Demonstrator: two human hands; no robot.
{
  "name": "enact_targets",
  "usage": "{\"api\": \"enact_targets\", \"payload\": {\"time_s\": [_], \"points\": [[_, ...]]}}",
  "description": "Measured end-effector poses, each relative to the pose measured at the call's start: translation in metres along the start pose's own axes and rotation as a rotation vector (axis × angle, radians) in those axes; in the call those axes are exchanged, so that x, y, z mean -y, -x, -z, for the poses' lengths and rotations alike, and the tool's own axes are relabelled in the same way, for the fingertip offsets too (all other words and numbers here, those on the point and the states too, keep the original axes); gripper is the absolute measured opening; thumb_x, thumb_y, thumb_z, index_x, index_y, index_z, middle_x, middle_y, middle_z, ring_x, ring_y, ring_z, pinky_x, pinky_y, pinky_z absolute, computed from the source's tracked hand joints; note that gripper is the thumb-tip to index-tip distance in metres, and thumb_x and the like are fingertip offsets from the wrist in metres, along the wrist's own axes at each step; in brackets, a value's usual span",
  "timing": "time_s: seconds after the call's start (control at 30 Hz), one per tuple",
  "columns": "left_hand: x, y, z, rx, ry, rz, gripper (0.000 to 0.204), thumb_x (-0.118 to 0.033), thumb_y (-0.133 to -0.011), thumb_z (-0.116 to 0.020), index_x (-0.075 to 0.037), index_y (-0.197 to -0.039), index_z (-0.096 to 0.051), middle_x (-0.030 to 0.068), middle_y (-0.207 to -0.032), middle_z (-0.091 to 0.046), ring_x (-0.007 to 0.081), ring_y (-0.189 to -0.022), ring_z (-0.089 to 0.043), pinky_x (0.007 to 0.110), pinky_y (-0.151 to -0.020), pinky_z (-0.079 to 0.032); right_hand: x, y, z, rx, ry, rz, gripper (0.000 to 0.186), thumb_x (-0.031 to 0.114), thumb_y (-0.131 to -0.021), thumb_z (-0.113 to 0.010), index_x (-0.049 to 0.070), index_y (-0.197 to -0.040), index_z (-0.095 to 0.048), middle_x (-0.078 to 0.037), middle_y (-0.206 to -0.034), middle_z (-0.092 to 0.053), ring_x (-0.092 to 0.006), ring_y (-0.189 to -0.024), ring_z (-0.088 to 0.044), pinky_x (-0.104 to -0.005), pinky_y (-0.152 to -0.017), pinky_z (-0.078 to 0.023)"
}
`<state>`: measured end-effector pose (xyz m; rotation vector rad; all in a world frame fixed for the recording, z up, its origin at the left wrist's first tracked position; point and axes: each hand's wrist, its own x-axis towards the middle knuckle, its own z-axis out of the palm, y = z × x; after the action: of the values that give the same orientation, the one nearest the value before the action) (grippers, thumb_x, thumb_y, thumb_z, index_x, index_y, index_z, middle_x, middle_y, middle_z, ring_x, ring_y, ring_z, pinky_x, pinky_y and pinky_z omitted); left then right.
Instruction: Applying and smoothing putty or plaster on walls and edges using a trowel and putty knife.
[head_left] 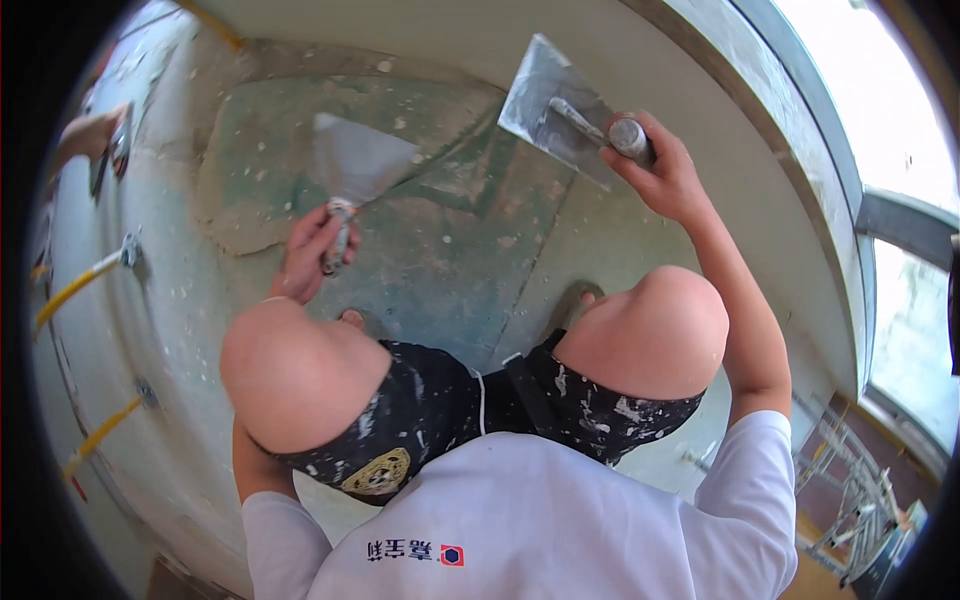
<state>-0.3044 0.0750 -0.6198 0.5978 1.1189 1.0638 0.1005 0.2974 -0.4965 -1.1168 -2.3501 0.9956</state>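
Note:
My left hand (318, 245) is closed round the handle of a wide putty knife (362, 160). Its broad, pale blade points up and away from me, over the stained green floor sheet (400, 260). On the right, my right hand (660, 170) grips the round handle of a rectangular plastering trowel (545, 95). The trowel's grey metal plate is turned on a slant close to the pale wall (740, 170); whether it touches the wall, I cannot tell. Both of my bare knees are bent wide apart between my arms.
At the far left, another person's hand (95, 135) holds a dark flat tool. Yellow poles with metal ends (85, 280) lie along the left side. A window (915, 270) opens on the right above the wall. Behind me at lower right stands a metal ladder-like frame (845, 490).

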Motion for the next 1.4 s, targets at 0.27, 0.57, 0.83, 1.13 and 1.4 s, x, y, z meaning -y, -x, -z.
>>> {"api": "enact_targets", "payload": {"time_s": [0.27,0.57,0.83,1.13,1.4], "points": [[-0.053,-0.006,-0.024,0.34,-0.024,-0.021,0.024,-0.025,-0.097,-0.058,-0.003,-0.104,-0.063,0.0065,-0.081,-0.063,0.0122,-0.066,-0.058,0.025,-0.057,-0.043,0.098,-0.119,-0.031,0.328,-1.123,-0.019,0.018,0.013,-0.089,-0.069,0.006,-0.105,-0.063,-0.003,-0.094,-0.065,-0.0118,-0.081,-0.063,-0.0291,-0.067,-0.052],[-0.058,0.008,-0.032,0.348,0.148,-0.182,0.023,-0.025,-0.099,-0.058,-0.003,-0.101,-0.064,0.0044,-0.081,-0.063,0.0101,-0.062,-0.056,0.025,-0.053,-0.043,0.133,-0.143,-0.072,0.504,-0.469,0.032,0.026,0.022,-0.088,-0.075,0.006,-0.076,-0.058,0.004,-0.062,-0.053,-0.0069,-0.055,-0.05,-0.0254,-0.049,-0.04],[-0.041,-0.009,0.005,-0.051,0.29,-0.21,0.027,-0.029,-0.099,-0.058,-0.004,-0.108,-0.064,0.0039,-0.079,-0.063,0.009,-0.06,-0.055,0.025,-0.052,-0.043,0.068,-0.099,-0.039,0.528,-0.843,-0.476,0.044,0.046,-0.1,-0.049,0.004,-0.092,-0.06,-0.001,-0.071,-0.057,-0.0102,-0.062,-0.054,-0.0269,-0.056,-0.045],[-0.022,-0.05,-0.042,-0.339,-0.295,-0.493,0.025,-0.022,-0.098,-0.059,-0.002,-0.113,-0.059,0.0041,-0.077,-0.059,0.0117,-0.06,-0.054,0.027,-0.054,-0.043,0.051,-0.061,-0.063,0.522,0.122,0.158,0.037,0.036,-0.097,-0.057,0.0,-0.105,-0.06,-0.015,-0.091,-0.064,-0.0279,-0.085,-0.061,-0.0405,-0.08,-0.049],[-0.026,-0.053,-0.051,-0.112,-1.459,-0.85,0.023,-0.012,-0.083,-0.066,-0.007,-0.104,-0.057,0.0102,-0.095,-0.061,0.0312,-0.092,-0.06,0.044,-0.073,-0.047,-0.009,0.014,-0.078,0.402,-0.28,-0.061,0.024,0.021,-0.093,-0.061,0.007,-0.112,-0.062,-0.013,-0.113,-0.062,-0.0282,-0.102,-0.058,-0.0401,-0.09,-0.047]]}}
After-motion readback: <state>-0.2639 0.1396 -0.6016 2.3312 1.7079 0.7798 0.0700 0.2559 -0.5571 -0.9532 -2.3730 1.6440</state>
